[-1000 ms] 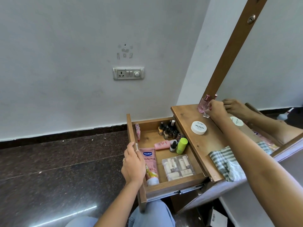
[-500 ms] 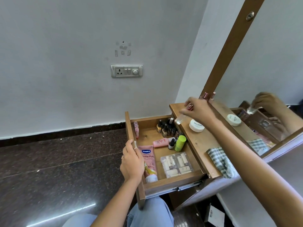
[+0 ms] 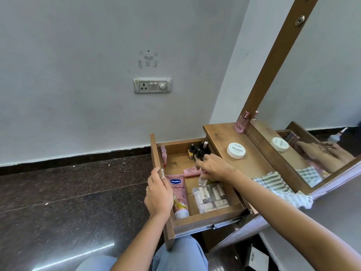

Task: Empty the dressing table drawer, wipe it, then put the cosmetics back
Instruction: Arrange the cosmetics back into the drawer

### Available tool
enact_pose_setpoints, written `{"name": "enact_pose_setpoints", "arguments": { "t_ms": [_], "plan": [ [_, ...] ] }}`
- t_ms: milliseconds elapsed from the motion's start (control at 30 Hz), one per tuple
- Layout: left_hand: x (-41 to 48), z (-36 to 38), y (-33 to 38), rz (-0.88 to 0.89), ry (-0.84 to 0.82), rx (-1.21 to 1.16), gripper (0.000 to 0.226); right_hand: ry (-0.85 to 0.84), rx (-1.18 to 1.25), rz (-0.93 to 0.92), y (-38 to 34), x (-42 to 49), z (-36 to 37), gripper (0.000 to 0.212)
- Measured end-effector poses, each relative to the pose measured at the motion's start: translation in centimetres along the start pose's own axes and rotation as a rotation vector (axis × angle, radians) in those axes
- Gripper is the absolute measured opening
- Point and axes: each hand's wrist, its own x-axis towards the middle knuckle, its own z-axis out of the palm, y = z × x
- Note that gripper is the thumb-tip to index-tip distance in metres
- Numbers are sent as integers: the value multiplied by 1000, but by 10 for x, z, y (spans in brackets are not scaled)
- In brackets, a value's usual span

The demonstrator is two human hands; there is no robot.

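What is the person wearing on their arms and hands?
Both arms are bare as far as the picture shows: no sleeves, no watch, no bracelets. The left hand has a thin ring on one finger. I can see no ring or glove on the right hand.

Matt wooden drawer [image 3: 205, 220], glossy dark stone floor [image 3: 68, 202], checked cloth [image 3: 273, 182].

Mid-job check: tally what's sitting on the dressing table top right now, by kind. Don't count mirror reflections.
pink perfume bottle: 1
white nail polish jar: 1
striped cloth: 1
Total: 3 on the dressing table top. The second cap beside the perfume looks like its reflection, so it is not counted.
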Motion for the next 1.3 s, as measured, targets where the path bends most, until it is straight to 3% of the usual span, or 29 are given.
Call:
{"name": "enact_pose_setpoints", "arguments": {
  "t_ms": [400,600,667,767,833,900,1000,1133,1300],
  "plan": [
    [0,0,0,5,2,2,36,-17,-242,-191,3,2,5,25],
    [-1,-1,0,-11,-17,1,36,-76,-226,-160,3,1,3,31],
    [-1,-2,1,-5,-18,-5,36,-55,-121,-140,12,4,-7,39],
    [-1,-3,2,-2,-19,-7,36,252,68,33,50,7,-37,30],
    [-1,-3,1,-11,-22,-8,36,507,139,259,85,5,-56,28],
    [-2,-3,2,-14,-24,-15,36,632,169,512,117,0,-68,31],
    [-2,-3,3,-15,-22,-17,36,471,107,764,150,4,-75,36],
    [-2,-4,3,-11,-20,-10,36,235,159,837,165,15,-74,39],
    [-1,-4,3,-11,-21,-13,37,251,306,890,169,24,-70,35]
  ]
}}
